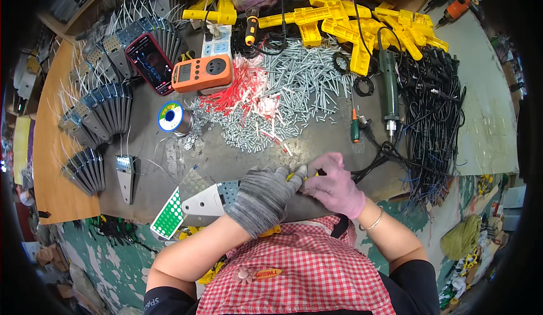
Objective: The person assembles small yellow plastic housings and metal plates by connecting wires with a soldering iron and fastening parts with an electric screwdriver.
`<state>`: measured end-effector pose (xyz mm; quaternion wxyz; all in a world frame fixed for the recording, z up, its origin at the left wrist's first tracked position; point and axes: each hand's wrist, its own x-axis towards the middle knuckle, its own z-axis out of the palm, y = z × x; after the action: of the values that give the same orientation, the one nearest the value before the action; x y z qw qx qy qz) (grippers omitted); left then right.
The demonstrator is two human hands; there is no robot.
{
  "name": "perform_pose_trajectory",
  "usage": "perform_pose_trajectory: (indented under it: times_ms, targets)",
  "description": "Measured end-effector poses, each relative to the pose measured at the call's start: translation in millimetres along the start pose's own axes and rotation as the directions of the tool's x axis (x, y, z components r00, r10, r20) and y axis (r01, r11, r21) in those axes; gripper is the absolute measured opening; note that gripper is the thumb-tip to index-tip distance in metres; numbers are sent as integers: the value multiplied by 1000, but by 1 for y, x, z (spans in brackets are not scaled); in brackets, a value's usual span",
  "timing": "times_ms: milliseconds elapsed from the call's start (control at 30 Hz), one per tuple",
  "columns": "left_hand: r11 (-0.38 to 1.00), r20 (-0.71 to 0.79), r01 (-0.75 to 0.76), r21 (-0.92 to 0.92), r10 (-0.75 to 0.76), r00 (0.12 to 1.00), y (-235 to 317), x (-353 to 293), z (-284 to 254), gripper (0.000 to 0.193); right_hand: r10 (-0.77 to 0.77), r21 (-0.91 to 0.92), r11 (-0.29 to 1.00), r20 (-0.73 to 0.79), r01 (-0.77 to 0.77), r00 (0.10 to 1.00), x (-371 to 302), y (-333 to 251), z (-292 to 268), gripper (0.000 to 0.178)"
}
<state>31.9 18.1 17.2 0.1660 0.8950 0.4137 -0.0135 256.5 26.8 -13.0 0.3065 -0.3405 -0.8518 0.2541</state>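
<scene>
My left hand (261,197), in a grey knit glove, is closed around a yellow plastic part (296,175), of which only a small bit shows between the hands. Against it, my right hand (334,186), in a pink glove, has its fingers bent and pinched together. A dark bit shows at its fingers, and a black cable (370,167) runs up to that hand from the right; the exact grip is hidden. Beside my left hand lies a grey metal plate (202,203) with a blue perforated part. A green board with white dots (168,216) adjoins the plate's left end.
Loose screws (305,72) and red-and-white wires (246,83) are heaped mid-table. Behind are yellow plastic parts (334,18); at right hang an electric screwdriver (389,83) and bundled black cables (432,106). Left stand a solder spool (174,118), orange meter (202,73), phone (150,63) and metal plates (104,111).
</scene>
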Motion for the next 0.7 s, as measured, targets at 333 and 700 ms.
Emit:
perform_pose_trajectory:
  times_ms: [333, 700]
  targets:
    - [990, -126, 60, -126, -76, 989, -4, 5, 5, 57, -211, -285, 940, -49, 188, 976, 4, -1, 1, 24]
    - [947, -215, 244, 210, -198, 956, -53, 119, -36, 19, -198, -328, 921, 76, 211, 977, 5, -3, -7, 22]
